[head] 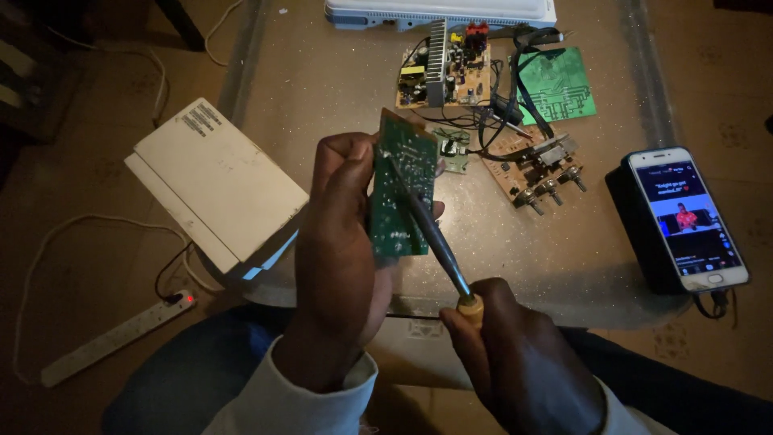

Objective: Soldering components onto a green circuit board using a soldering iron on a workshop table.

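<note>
In the middle of the frame, the left hand (pixel 342 234) is gripping a green board (pixel 403 189), standing it up tall. The right hand (pixel 515 354), lower right, is clenching an iron (pixel 431 229), which is slanting up and left, its tip touching the board's top.

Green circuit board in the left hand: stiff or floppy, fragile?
The green rectangular circuit board probably stays stiff: it stands flat and upright though the left hand pinches only one edge. Likely light, since a fingertip grip carries it. Its solder side looks easy to scratch where the metal-shafted iron in the right hand touches.
</note>
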